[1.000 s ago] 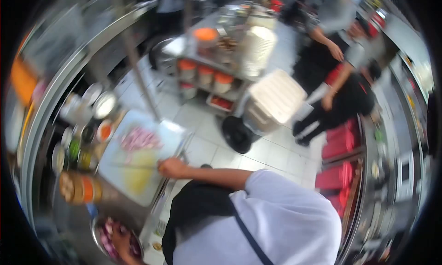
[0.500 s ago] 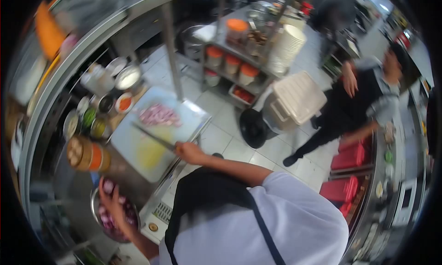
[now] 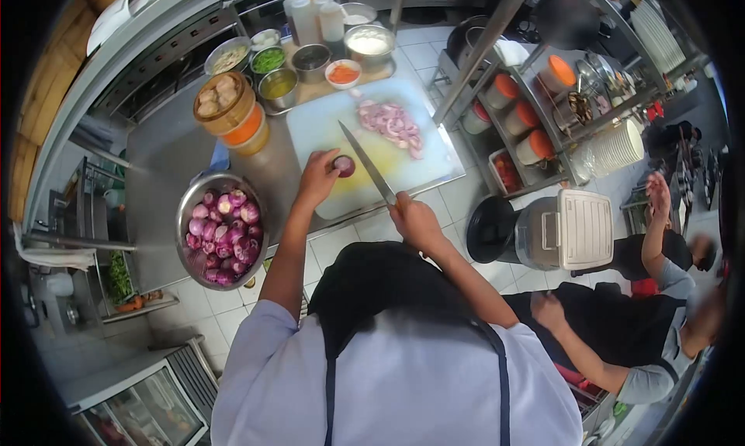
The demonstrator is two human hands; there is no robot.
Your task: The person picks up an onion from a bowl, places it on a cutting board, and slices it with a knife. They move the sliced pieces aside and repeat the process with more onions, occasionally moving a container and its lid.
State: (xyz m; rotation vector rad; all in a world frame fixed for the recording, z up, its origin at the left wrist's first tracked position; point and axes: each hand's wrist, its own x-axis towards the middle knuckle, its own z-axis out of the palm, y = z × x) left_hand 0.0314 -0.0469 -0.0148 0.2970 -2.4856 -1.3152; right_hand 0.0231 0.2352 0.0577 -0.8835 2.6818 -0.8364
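My left hand point(image 3: 319, 176) is closed on a small red onion point(image 3: 344, 165) at the near left part of the white cutting board point(image 3: 310, 124). In my right hand point(image 3: 416, 219) is the handle of a long kitchen knife point(image 3: 368, 163), its blade slanting up and left over the board, apart from the onion. Sliced onion point(image 3: 392, 126) lies in a heap at the far right of the board. A yellowish stain marks the board's middle. To the left, a steel bowl point(image 3: 186, 248) holds many peeled red onions point(image 3: 225, 233).
A bamboo steamer point(image 3: 225, 105) stands left of the board. Behind it are bowls of chopped greens point(image 3: 268, 60) and orange bits point(image 3: 343, 74), and squeeze bottles point(image 3: 305, 19). A lidded bin point(image 3: 582, 229) stands on the floor at right. Another person point(image 3: 613, 314) is at far right.
My left hand has moved from the onion bowl to the board, bringing an onion. My right hand still holds the knife over the board. The head view has turned toward the left.
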